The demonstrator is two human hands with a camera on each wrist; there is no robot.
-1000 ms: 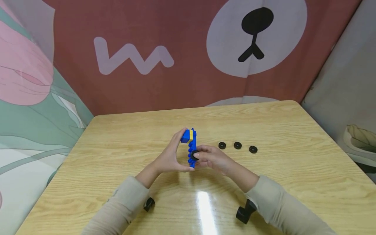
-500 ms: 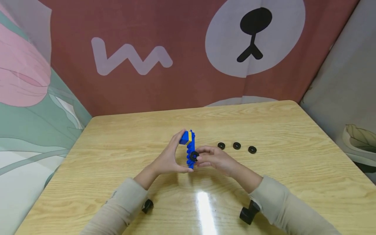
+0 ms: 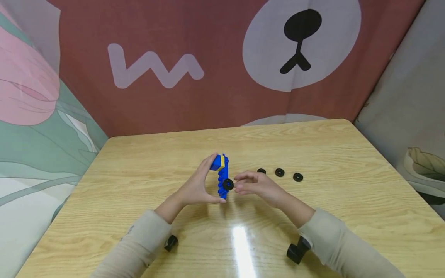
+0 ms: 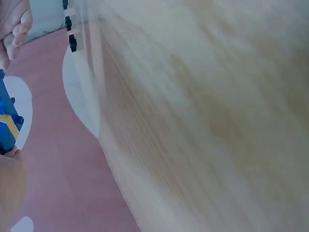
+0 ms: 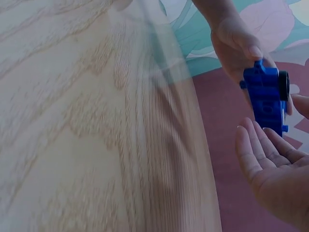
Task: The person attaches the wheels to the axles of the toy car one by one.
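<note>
My left hand (image 3: 195, 188) holds a blue toy vehicle (image 3: 223, 177) on end above the table, its thumb at the lower end and its fingers at the upper. A blue block with a yellow layer (image 3: 218, 163) sits near the vehicle's top. One black wheel (image 3: 228, 184) is on its near side, toward the lower end; in the right wrist view that wheel (image 5: 284, 86) stands against the blue body (image 5: 265, 101). Just to the right, my right hand (image 3: 259, 186) is apart from the wheel, its fingers extended and holding nothing.
Three black wheels lie in a row behind my right hand: a partly hidden one (image 3: 261, 170), a middle one (image 3: 279, 172) and a right one (image 3: 298, 177). Black devices (image 3: 171, 243) are strapped below both sleeves. A printed cloth (image 3: 174, 108) hangs behind the wooden table (image 3: 139, 154).
My right hand has let go of the wheel and drawn back to the right. The wheel stays on the vehicle. My left hand and the vehicle have shifted slightly left.
</note>
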